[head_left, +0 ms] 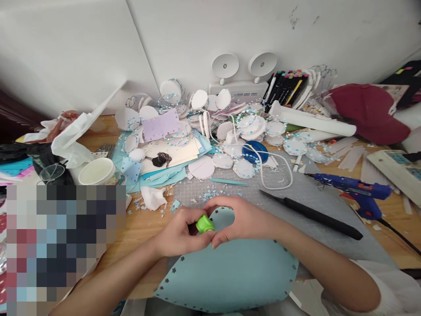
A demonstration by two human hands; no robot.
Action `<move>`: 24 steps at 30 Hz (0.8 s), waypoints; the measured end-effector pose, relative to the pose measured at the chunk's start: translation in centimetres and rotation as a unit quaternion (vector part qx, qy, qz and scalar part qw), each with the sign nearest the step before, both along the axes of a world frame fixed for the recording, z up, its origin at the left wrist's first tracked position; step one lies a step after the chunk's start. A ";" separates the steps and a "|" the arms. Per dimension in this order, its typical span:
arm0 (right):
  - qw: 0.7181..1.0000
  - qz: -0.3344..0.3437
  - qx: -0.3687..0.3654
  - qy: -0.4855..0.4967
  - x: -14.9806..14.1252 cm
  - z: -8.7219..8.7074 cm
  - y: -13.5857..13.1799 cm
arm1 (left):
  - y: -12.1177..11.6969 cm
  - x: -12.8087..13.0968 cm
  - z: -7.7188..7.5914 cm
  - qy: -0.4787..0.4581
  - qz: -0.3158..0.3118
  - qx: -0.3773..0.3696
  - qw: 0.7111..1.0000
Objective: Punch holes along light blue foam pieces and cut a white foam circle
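Observation:
My left hand is closed around a small bright green craft punch at the edge of a light blue paper sheet. Flower-shaped holes run along the sheet's edges. My right hand curves over the sheet's far corner, thumb on the near side and fingertips beside the punch. Both thumb tips almost meet in front of the punch. My palms hide part of the punch and the paper edge. Tiny blue flower cut-outs lie scattered just beyond my hands.
On the grey cutting mat lie a black-handled knife and a blue glue gun. White discs with blue trim crowd the back, beside markers. At left stand a white bowl and crumpled tissue.

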State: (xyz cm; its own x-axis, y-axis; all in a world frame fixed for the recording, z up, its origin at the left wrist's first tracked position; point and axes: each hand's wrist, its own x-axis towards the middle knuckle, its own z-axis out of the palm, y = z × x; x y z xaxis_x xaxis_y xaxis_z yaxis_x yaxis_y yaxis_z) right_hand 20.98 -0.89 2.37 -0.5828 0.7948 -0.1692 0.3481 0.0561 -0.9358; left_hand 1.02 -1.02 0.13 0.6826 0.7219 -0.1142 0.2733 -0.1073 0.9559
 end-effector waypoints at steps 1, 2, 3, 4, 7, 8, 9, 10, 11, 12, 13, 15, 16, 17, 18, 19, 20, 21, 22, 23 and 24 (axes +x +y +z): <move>1.000 0.010 -0.003 -0.002 0.3 0.0 0.2 | 0.1 0.1 0.2 0.000 -0.001 -0.025 1.000; 1.000 0.013 -0.003 -0.009 0.6 0.0 0.3 | 0.1 0.2 0.3 0.000 -0.001 -0.050 0.999; 1.000 0.011 0.000 -0.022 0.9 0.0 0.5 | 0.2 0.2 0.5 -0.003 0.003 -0.073 0.997; 0.999 0.008 0.008 -0.039 1.2 -0.1 0.6 | 0.3 0.2 0.7 -0.008 0.013 -0.091 0.996; 0.996 0.002 0.046 -0.082 1.8 -0.1 0.9 | 0.7 -0.2 0.9 -0.042 0.078 -0.129 0.988; 0.995 0.007 0.054 -0.082 1.9 -0.1 1.0 | 0.9 -0.4 0.9 -0.064 0.099 -0.147 0.982; 0.995 0.013 0.059 -0.078 2.0 0.0 1.0 | 1.1 -0.5 0.9 -0.090 0.111 -0.175 0.974; 0.995 0.018 0.059 -0.074 2.0 0.1 1.1 | 1.3 -0.6 0.8 -0.116 0.115 -0.214 0.963; 0.996 0.021 0.057 -0.070 2.0 0.2 1.1 | 1.5 -0.7 0.8 -0.140 0.115 -0.258 0.949; 0.996 0.023 0.055 -0.068 2.0 0.3 1.1 | 1.7 -0.7 0.7 -0.159 0.112 -0.302 0.933; 0.996 0.022 0.055 -0.066 1.9 0.4 1.1 | 1.9 -0.7 0.7 -0.171 0.111 -0.343 0.917; 0.996 0.015 0.057 -0.061 1.8 0.5 1.1 | 2.1 -0.7 0.7 -0.181 0.109 -0.403 0.890; 0.997 0.013 0.057 -0.056 1.8 0.6 1.1 | 2.2 -0.7 0.7 -0.184 0.108 -0.423 0.881; 0.997 0.014 0.055 -0.047 1.7 0.6 1.1 | 2.2 -0.8 0.8 -0.186 0.106 -0.438 0.873; 0.998 0.018 0.052 -0.030 1.6 0.6 1.0 | 2.2 -0.8 0.8 -0.187 0.104 -0.448 0.868; 0.999 0.025 0.048 -0.007 1.6 0.7 1.0 | 2.2 -0.8 0.8 -0.187 0.102 -0.456 0.864; 0.998 0.034 0.042 0.018 1.5 0.7 0.9 | 2.2 -0.9 0.8 -0.186 0.100 -0.459 0.863; 0.998 0.042 0.038 0.040 1.4 0.7 0.8 | 2.2 -0.9 0.8 -0.185 0.096 -0.460 0.863; 0.997 0.047 0.034 0.056 1.3 0.7 0.8 | 2.2 -0.9 0.8 -0.182 0.091 -0.458 0.865; 0.996 0.048 0.031 0.062 1.2 0.7 0.7 | 2.2 -0.9 0.7 -0.179 0.087 -0.453 0.869; 0.997 0.044 0.028 0.060 1.1 0.7 0.6 | 2.2 -0.8 0.7 -0.175 0.083 -0.447 0.873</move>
State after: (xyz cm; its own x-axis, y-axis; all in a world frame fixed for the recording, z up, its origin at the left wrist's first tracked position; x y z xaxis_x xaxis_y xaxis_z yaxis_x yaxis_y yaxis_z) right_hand 22.12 -0.29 3.08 -0.6640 0.7461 -0.0498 0.2244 0.1353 -0.9651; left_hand 0.21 1.16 0.87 0.6826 0.5433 -0.4887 -0.1119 0.7386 0.6648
